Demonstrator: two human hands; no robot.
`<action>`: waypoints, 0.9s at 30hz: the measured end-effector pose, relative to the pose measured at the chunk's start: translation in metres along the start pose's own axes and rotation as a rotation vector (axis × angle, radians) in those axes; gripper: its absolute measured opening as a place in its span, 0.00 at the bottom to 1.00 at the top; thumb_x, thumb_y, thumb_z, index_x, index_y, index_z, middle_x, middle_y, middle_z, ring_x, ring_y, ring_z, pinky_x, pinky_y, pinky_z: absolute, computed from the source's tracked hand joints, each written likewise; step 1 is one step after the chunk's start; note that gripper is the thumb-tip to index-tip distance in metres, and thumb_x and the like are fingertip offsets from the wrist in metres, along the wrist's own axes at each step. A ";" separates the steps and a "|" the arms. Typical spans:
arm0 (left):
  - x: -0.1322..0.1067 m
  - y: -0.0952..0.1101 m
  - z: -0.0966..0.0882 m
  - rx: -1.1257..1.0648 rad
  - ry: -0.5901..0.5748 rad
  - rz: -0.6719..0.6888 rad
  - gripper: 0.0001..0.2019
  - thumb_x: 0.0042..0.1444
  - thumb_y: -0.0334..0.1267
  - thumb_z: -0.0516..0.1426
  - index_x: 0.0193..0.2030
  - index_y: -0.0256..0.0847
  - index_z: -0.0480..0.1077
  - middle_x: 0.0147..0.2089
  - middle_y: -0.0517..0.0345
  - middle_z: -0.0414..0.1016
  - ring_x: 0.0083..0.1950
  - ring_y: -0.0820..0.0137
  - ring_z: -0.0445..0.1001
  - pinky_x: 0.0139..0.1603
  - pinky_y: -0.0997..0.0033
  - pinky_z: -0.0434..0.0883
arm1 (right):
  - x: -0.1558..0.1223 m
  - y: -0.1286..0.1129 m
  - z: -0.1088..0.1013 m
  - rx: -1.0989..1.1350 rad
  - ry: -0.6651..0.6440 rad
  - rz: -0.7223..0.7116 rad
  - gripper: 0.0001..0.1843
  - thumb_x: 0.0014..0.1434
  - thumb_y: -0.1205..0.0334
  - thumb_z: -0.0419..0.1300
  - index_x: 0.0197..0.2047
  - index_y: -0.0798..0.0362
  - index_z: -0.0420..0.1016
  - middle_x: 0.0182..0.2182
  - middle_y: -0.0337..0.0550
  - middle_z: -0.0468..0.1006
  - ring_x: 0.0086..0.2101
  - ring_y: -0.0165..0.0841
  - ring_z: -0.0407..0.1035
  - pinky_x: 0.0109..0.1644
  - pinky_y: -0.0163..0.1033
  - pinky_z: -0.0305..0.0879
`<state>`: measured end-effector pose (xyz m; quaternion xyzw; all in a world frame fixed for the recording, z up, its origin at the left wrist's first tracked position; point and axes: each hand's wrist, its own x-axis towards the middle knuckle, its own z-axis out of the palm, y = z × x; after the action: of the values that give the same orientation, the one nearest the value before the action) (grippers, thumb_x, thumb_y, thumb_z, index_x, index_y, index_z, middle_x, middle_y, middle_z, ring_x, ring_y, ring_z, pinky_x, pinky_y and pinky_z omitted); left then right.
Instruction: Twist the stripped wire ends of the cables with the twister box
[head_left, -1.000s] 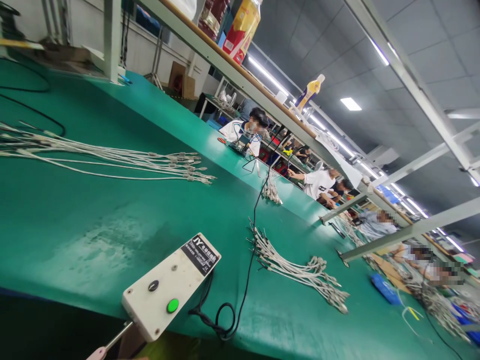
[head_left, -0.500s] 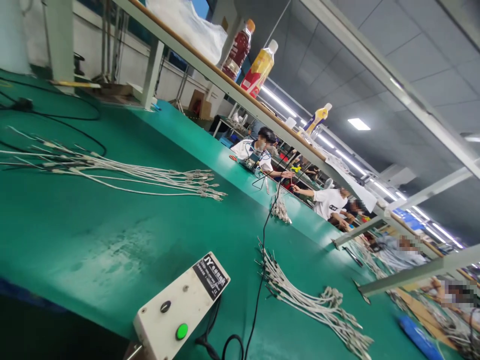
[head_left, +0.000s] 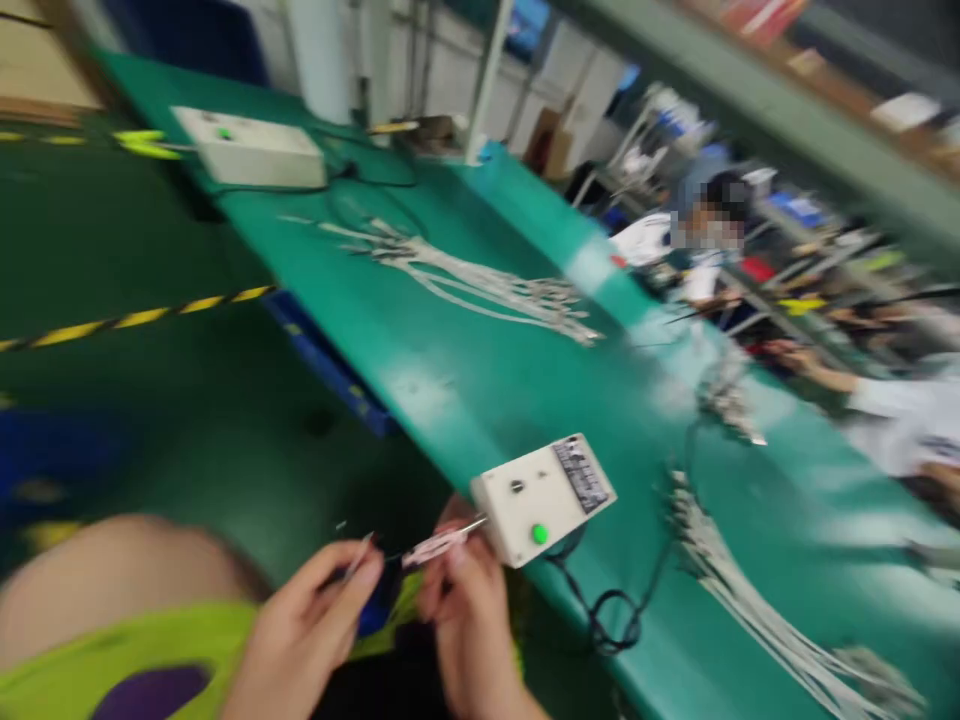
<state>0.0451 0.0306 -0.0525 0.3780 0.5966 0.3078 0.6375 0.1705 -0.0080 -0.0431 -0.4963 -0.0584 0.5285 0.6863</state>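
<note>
A cream control box (head_left: 517,520) with a green button and a dark label sits at the near edge of the green table. A metal shaft (head_left: 472,525) sticks out from its side, with a pink-and-white piece (head_left: 435,545) on its end. My right hand (head_left: 472,610) is closed at that piece, thumb against it; motion blur smears the detail. To the left, my left hand (head_left: 322,600) pinches a thin wire (head_left: 358,558) between thumb and fingertips. A short dark strand shows between the wire and the pink-and-white piece; whether they join I cannot tell.
Bundles of white cables lie on the green table (head_left: 450,380), one at the back (head_left: 495,290) and one at the right (head_left: 750,600). A second cream box (head_left: 255,150) stands at the far left. A black cord (head_left: 615,620) loops beside the near box. Co-workers sit across the table.
The view has swung down and left, so the box appears farther right and higher. Both my hands and my lap are now in view, and the second box shows.
</note>
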 end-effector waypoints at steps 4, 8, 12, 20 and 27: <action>-0.008 0.010 -0.012 -0.073 -0.113 -0.008 0.18 0.60 0.54 0.66 0.44 0.42 0.77 0.27 0.65 0.68 0.23 0.76 0.58 0.21 0.78 0.54 | 0.003 -0.013 0.000 0.031 -0.035 0.078 0.14 0.62 0.53 0.71 0.46 0.53 0.82 0.38 0.43 0.81 0.31 0.27 0.70 0.34 0.32 0.67; -0.008 0.019 -0.007 -0.084 -0.113 0.031 0.12 0.63 0.48 0.65 0.42 0.40 0.76 0.30 0.62 0.70 0.24 0.77 0.59 0.22 0.79 0.57 | 0.003 -0.009 -0.004 -0.013 0.001 0.088 0.14 0.63 0.51 0.70 0.45 0.52 0.83 0.37 0.45 0.81 0.31 0.30 0.70 0.34 0.34 0.69; -0.011 0.019 -0.007 -0.150 -0.094 0.037 0.10 0.64 0.45 0.65 0.41 0.40 0.76 0.27 0.66 0.66 0.23 0.79 0.56 0.21 0.80 0.54 | 0.006 -0.007 -0.006 -0.027 0.038 0.107 0.11 0.63 0.53 0.70 0.44 0.51 0.85 0.38 0.44 0.81 0.32 0.29 0.70 0.35 0.33 0.71; -0.011 0.016 -0.006 -0.246 -0.123 0.031 0.08 0.67 0.43 0.64 0.45 0.40 0.78 0.25 0.66 0.64 0.21 0.80 0.52 0.20 0.78 0.50 | 0.011 0.002 -0.016 -0.082 -0.073 0.050 0.15 0.68 0.52 0.65 0.51 0.51 0.83 0.46 0.50 0.84 0.30 0.29 0.72 0.30 0.34 0.69; -0.010 0.020 -0.005 -0.273 -0.186 0.075 0.06 0.69 0.41 0.62 0.44 0.41 0.75 0.48 0.54 0.82 0.23 0.83 0.59 0.20 0.77 0.55 | 0.008 0.002 -0.019 -0.087 -0.121 0.043 0.13 0.71 0.54 0.62 0.53 0.49 0.83 0.55 0.55 0.82 0.25 0.24 0.67 0.29 0.34 0.66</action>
<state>0.0408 0.0326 -0.0303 0.3366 0.4732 0.3731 0.7236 0.1844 -0.0136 -0.0574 -0.4941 -0.1118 0.5690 0.6478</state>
